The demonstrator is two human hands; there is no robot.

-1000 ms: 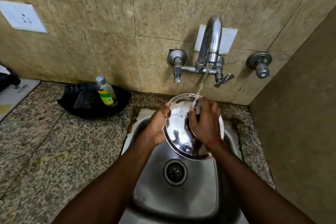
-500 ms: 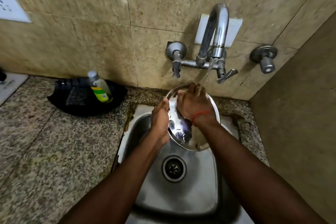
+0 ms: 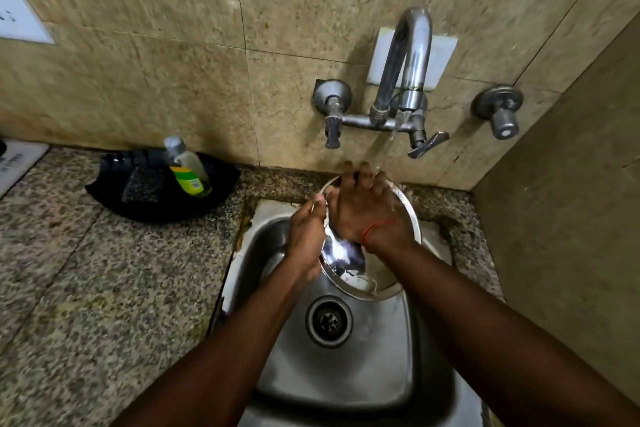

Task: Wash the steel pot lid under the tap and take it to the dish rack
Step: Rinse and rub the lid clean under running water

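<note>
The round steel pot lid [image 3: 349,270] is held tilted over the back of the steel sink [image 3: 363,367], under the tap [image 3: 412,55]. Water runs from the spout onto it. My left hand [image 3: 306,239] grips the lid's left rim. My right hand [image 3: 367,210] lies flat on the lid's inner face with fingers spread toward its far edge, and covers much of it. A red thread is on my right wrist. No dish rack is in view.
A black tray [image 3: 156,198] with a scrub pad and a clear bottle with a green label [image 3: 188,168] stands on the granite counter [image 3: 104,288] left of the sink. Two valve handles flank the tap. A tiled side wall [image 3: 571,218] closes the right.
My right hand has slid from the middle of the lid up toward its far rim. The lid has tipped a little more upright and the view has shifted slightly down and left.
</note>
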